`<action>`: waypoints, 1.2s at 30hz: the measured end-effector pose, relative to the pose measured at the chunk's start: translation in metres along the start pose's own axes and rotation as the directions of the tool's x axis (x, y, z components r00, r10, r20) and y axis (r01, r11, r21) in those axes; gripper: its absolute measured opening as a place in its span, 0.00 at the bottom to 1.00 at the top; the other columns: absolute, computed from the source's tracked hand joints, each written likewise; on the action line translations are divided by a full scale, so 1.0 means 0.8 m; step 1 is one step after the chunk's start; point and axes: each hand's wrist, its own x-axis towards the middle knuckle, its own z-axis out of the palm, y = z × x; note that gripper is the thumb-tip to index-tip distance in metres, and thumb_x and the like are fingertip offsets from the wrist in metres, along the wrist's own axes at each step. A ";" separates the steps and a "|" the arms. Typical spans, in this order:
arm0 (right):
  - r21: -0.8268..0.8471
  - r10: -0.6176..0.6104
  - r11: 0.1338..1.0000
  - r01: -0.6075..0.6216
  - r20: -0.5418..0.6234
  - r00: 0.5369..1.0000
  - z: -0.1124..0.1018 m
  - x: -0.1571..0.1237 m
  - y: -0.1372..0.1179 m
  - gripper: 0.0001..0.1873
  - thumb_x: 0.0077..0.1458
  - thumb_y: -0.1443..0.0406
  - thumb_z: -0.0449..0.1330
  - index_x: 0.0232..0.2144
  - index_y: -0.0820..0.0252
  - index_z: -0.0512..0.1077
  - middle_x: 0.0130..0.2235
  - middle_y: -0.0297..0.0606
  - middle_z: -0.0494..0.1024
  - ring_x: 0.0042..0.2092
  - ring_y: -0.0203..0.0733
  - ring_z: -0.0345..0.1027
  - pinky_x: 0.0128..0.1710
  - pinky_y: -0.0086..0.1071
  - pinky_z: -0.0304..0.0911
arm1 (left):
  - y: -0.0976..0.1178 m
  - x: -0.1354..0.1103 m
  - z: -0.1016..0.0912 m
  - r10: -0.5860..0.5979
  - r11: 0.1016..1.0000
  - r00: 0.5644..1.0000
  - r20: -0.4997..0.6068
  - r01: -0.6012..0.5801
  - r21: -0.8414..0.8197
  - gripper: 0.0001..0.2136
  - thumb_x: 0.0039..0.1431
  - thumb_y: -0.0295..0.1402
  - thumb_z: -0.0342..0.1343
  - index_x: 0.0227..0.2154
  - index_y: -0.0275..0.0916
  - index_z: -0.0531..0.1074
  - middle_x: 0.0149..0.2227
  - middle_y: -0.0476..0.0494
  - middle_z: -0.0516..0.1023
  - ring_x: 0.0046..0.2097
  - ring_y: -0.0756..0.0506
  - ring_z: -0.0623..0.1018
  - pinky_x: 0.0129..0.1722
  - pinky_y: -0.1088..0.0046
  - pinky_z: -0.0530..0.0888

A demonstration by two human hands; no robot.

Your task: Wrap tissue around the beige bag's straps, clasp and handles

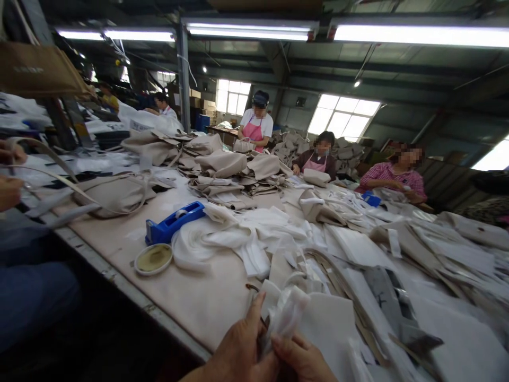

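Observation:
At the bottom middle, my left hand and my right hand meet over a crumpled piece of white fabric. Both hands are closed in a pinch on it, the left thumb raised along its edge. A dark thin object shows between the two hands; I cannot make out what it is. The fabric lies against a larger flat white piece on the table.
A blue tape dispenser and a small round dish sit to the left. Piles of white and beige fabric and bags cover the long table. Three people work across it; another person's hands handle straps at far left.

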 end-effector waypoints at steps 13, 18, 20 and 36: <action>-0.081 0.028 0.996 -0.025 0.033 0.999 0.000 -0.005 -0.007 0.25 0.42 0.58 0.74 0.40 0.70 0.80 0.33 0.50 0.83 0.37 0.55 0.78 0.45 0.46 0.68 | -0.002 -0.002 0.007 -0.008 0.999 1.000 -0.025 0.007 -0.050 0.43 0.58 0.38 0.57 0.69 0.30 0.40 0.29 0.52 0.71 0.28 0.49 0.71 0.29 0.72 0.64; 0.054 -0.018 0.998 0.020 -0.045 0.999 0.001 -0.002 0.002 0.21 0.41 0.60 0.75 0.38 0.66 0.81 0.28 0.44 0.82 0.35 0.52 0.78 0.46 0.45 0.67 | 0.012 -0.002 0.004 -0.051 0.998 0.999 0.001 0.051 -0.036 0.43 0.56 0.37 0.57 0.68 0.26 0.41 0.31 0.48 0.75 0.31 0.47 0.74 0.32 0.70 0.68; 0.055 -0.021 0.998 0.025 -0.074 0.997 -0.001 -0.002 0.005 0.20 0.41 0.60 0.75 0.37 0.65 0.81 0.29 0.43 0.82 0.35 0.51 0.78 0.45 0.44 0.68 | 0.017 -0.002 0.004 -0.088 0.996 0.996 -0.003 0.088 -0.028 0.45 0.54 0.36 0.58 0.68 0.24 0.39 0.32 0.46 0.78 0.32 0.46 0.75 0.33 0.70 0.69; 0.087 -0.068 0.993 0.084 -0.182 0.981 -0.006 -0.004 0.004 0.22 0.42 0.55 0.74 0.35 0.64 0.78 0.25 0.39 0.79 0.33 0.50 0.76 0.41 0.44 0.69 | 0.006 -0.005 -0.001 -0.188 0.936 0.965 -0.181 0.121 -0.329 0.28 0.60 0.50 0.56 0.54 0.35 0.63 0.35 0.44 0.75 0.33 0.47 0.73 0.34 0.70 0.70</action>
